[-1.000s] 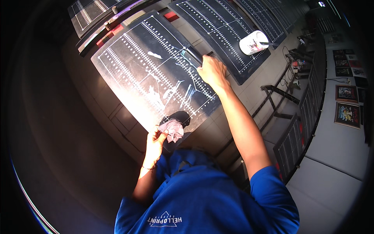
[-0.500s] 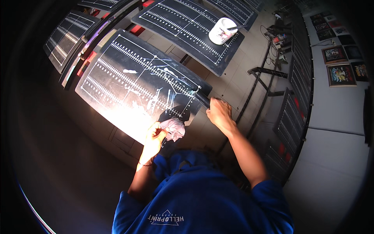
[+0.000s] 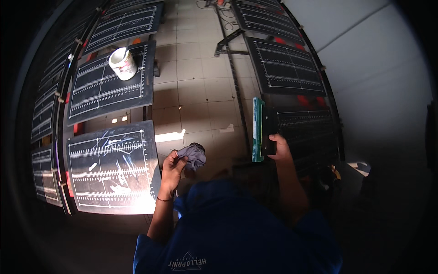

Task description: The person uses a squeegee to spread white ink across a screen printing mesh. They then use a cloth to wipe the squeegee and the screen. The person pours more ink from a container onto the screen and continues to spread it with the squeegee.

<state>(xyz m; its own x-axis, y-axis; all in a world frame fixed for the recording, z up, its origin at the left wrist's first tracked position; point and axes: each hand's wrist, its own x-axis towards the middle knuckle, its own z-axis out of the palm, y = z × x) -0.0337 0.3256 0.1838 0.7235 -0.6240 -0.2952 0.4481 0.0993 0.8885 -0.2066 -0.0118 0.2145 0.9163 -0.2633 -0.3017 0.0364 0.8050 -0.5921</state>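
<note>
In my left hand [image 3: 171, 172] is a bunched greyish-purple rag [image 3: 193, 156], pinched between thumb and fingers. My right hand [image 3: 280, 148] grips the black handle of a squeegee [image 3: 258, 130], whose long green edge stands upright on its left side. Both hands are above the aisle, apart from the boards. Left of my left hand lies a black board with white ruled marks [image 3: 75, 178]; white and bluish smears streak its surface. Bright light washes out its near right corner.
A white tub [image 3: 123, 65] with something dark sticking out stands on the board beyond [image 3: 77, 107]. More marked boards [image 3: 287, 66] line the right side, along a grey wall [image 3: 369, 68]. A black metal frame leg [image 3: 228, 42] stands on the tiled floor [image 3: 196, 86].
My view has turned right, so the smeared board now lies at the left. My right hand has carried the squeegee off the board to the right; the rag has left the board's edge too.
</note>
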